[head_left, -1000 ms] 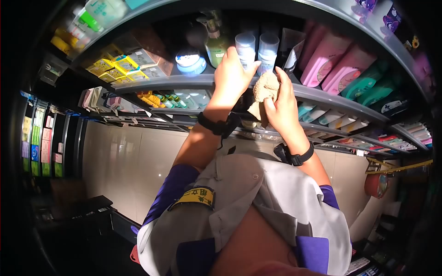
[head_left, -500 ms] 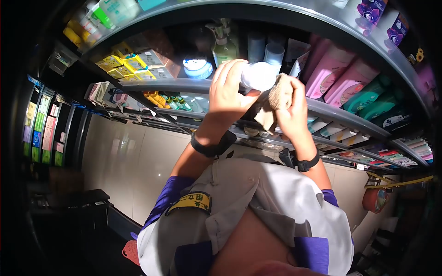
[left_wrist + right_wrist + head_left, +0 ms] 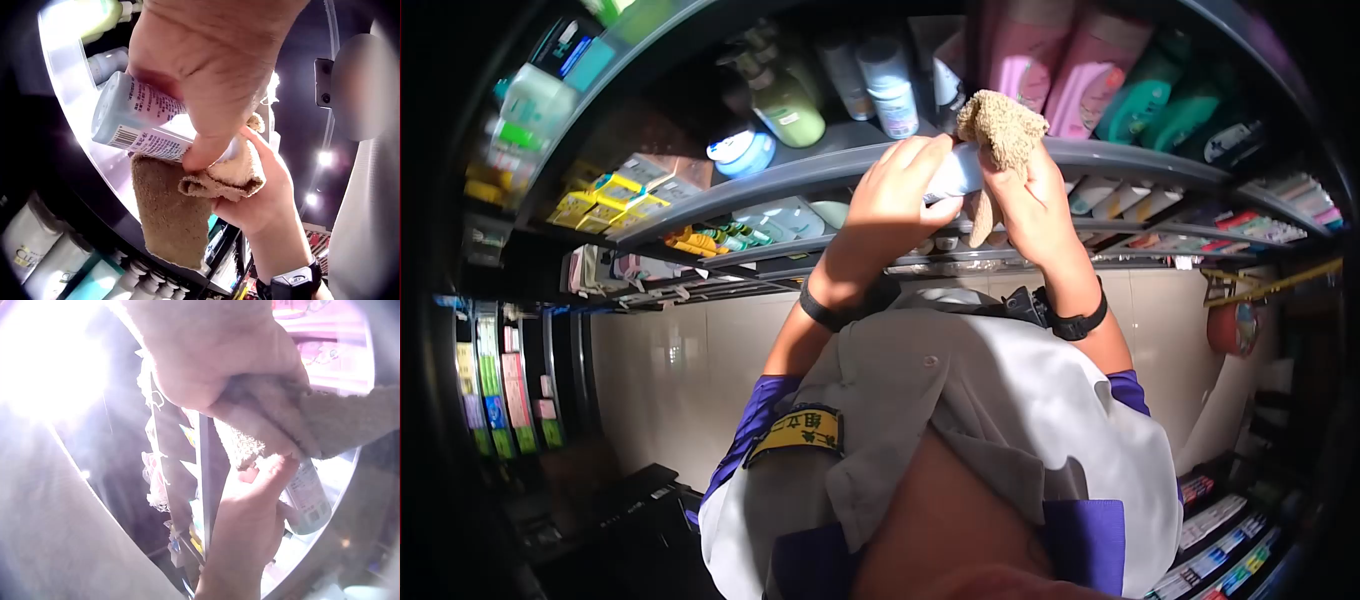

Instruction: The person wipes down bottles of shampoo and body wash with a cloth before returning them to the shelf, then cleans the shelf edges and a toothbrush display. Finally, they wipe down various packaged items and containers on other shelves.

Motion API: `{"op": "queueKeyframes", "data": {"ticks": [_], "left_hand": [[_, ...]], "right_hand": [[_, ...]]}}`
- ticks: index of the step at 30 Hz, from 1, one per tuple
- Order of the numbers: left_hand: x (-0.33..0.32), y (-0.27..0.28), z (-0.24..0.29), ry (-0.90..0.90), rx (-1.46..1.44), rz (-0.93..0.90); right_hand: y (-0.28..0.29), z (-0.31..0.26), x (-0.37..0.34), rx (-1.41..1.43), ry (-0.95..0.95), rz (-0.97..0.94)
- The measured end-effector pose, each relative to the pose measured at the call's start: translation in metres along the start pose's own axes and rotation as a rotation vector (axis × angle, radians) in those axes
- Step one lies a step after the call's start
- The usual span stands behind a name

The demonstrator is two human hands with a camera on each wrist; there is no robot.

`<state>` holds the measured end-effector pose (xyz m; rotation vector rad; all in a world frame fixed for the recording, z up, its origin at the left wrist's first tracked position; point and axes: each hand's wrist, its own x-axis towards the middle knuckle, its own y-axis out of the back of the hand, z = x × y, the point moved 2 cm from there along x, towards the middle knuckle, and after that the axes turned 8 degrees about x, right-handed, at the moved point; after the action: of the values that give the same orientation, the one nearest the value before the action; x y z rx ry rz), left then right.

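My left hand (image 3: pixel 895 190) grips a pale blue bottle (image 3: pixel 156 134) with a printed label and barcode, tipped on its side in front of the shelf edge. The thumb presses on the label in the left wrist view. My right hand (image 3: pixel 1040 205) holds a tan terry cloth (image 3: pixel 1005 125) around the bottle's other end, which is hidden under it. A flap of the cloth (image 3: pixel 172 212) hangs down below the bottle. Both hands are close together, with the cloth between them in the right wrist view.
Similar bottles (image 3: pixel 888 90) stand on the shelf behind my hands. A green pump bottle (image 3: pixel 788 112) and a blue jar (image 3: pixel 741 153) are to the left, pink bottles (image 3: pixel 1090 80) to the right. The grey shelf edge (image 3: pixel 800 172) runs just beyond my hands.
My left hand has taken the bottle from the shelf and brought it nearer, now turned on its side. My right hand has brought the cloth onto its end. The head view has turned rightward.
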<state>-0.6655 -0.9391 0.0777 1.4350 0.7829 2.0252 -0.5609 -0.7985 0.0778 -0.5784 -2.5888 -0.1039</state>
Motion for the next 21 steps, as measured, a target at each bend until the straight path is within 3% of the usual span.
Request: {"op": "queueKeyframes", "data": {"ticks": [4,9,12,13,16,18,21], "left_hand": [[0.006,-0.007,0.006,0.008,-0.131,-0.083],[0.007,-0.013,0.011,-0.054,-0.221,-0.053],[0.007,-0.004,0.011,0.033,-0.349,-0.188],[0.003,0.001,0.01,0.1,-0.358,-0.204],[-0.014,-0.006,-0.005,0.356,-0.825,-0.195],[-0.016,-0.011,-0.012,0.389,-1.181,-0.153],[-0.02,-0.012,-0.024,0.409,-1.255,-0.067]], "right_hand": [[0.01,0.006,-0.009,0.171,-0.064,0.071],[0.02,0.004,-0.011,0.123,-0.07,0.093],[0.017,0.014,-0.002,0.217,0.017,0.2],[0.015,0.015,0.001,0.26,-0.031,0.25],[0.006,0.028,0.008,0.508,-0.146,0.318],[-0.006,0.022,0.008,0.512,-0.117,0.29],[-0.034,0.009,0.003,0.315,-0.073,0.171]]}}
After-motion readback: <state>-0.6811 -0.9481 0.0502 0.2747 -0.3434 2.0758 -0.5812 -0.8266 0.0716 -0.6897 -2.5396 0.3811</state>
